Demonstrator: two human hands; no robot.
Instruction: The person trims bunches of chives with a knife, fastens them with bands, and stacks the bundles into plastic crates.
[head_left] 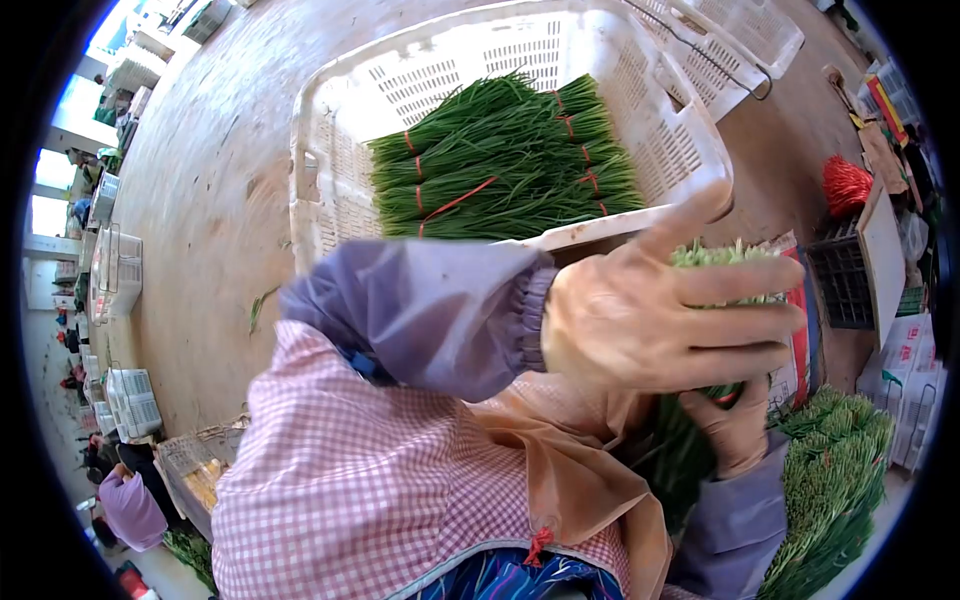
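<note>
My left hand (655,315) reaches across to the right with its fingers stretched out and spread, slightly smeared by motion. It passes over the pale cut stem ends of a bunch of garlic chives (725,256); I cannot tell whether it touches them. Below it, my right hand (735,425) is closed around the bunch near a red band, and the dark leaves hang toward my lap. Beyond my left arm, a white plastic crate (690,150) holds several bunches of chives (500,160) tied with red bands.
A pile of loose chives (835,460) lies at my right. Red ties (848,186) rest near a dark crate (840,275). Another white crate (740,40) stands behind the first. At the far left, a person in a purple top (132,508) is beside more crates.
</note>
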